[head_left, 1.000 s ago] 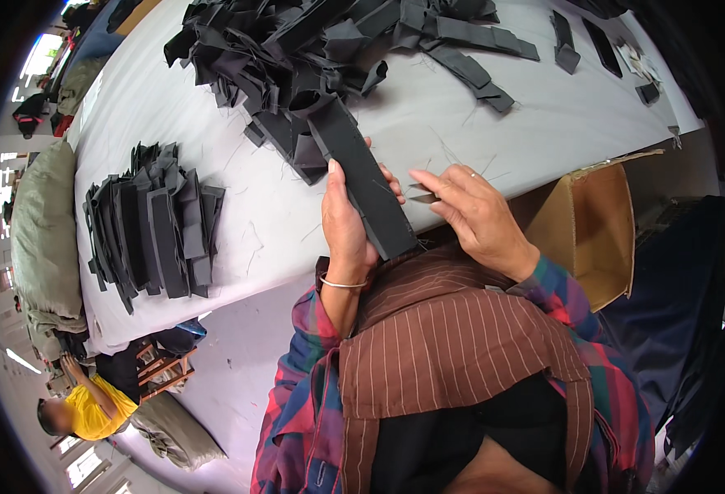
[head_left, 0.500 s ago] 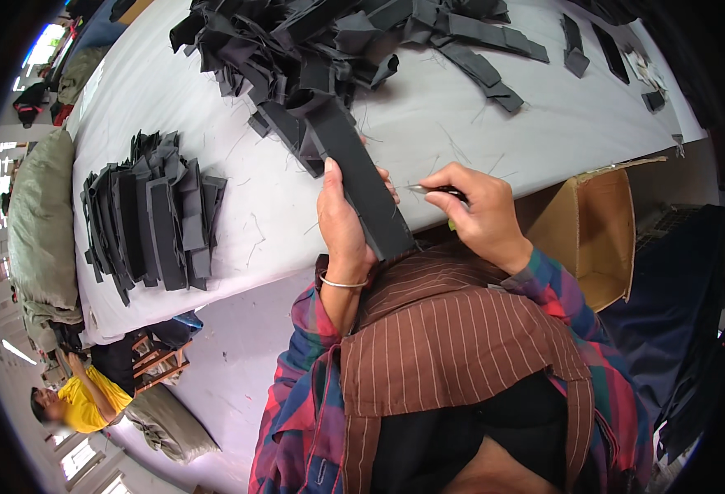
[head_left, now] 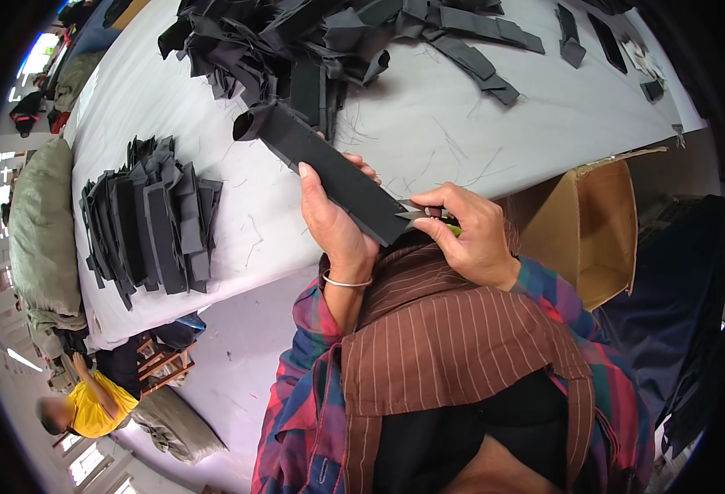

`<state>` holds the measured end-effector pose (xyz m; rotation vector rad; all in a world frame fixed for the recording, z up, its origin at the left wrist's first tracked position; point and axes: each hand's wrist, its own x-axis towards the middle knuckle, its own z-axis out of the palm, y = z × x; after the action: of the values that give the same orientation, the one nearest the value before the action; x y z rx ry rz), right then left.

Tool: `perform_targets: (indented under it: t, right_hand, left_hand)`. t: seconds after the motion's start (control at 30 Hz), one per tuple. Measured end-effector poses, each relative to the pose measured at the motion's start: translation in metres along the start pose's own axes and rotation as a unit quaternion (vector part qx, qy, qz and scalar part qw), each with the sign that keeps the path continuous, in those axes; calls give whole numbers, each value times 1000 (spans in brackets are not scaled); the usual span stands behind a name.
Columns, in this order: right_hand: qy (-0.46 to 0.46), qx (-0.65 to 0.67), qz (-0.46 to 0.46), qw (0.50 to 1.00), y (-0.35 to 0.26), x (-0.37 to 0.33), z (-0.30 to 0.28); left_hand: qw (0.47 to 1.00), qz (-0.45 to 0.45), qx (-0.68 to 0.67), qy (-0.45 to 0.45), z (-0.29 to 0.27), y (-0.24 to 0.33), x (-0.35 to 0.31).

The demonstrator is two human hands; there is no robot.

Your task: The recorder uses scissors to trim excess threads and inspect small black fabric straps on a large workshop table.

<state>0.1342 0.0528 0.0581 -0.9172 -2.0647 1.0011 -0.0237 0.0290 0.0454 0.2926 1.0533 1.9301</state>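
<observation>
Left hand clasps the strip; right hand pinches the snips

White desk spans the view from 9 o'clock round to 2. On it, a heap of black pieces spreads across 11 and 12 o'clock. At 3 o'clock, past the desk's near edge, stands an open box. A stack of similar pieces sits at 9 o'clock, well apart from the heap. Near the centre is the strip, black, slanting from 10 o'clock, where its end curls into a loop, to 4 o'clock. The left hand wraps around it from beneath, thumb on the upper face, fingertips showing past the far edge. The right hand holds the snips between thumb and fingers, blades pointing to 9 o'clock at the strip's near end; whether they touch it is unclear. A thin bracelet circles the left wrist.
</observation>
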Motion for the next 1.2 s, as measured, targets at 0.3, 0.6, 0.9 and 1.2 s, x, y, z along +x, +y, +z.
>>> perform_targets:
  t: [0.3,0.6,0.9,1.2]
  right_hand:
    - [77,20,63,995,7,-1,2]
    - [2,24,79,997,6,5,1]
    - [11,4,67,998,11,7,-6]
    - [12,38,69,997,18,9,-6]
  left_hand:
    - [997,-33,-67,-14,-1,-1,-4]
    - [999,-9,-37,-14,6,-8,-6]
    - [999,-12,-45,-25,7,-12,-11]
    - [994,-47,-21,-93,18,-4,-13]
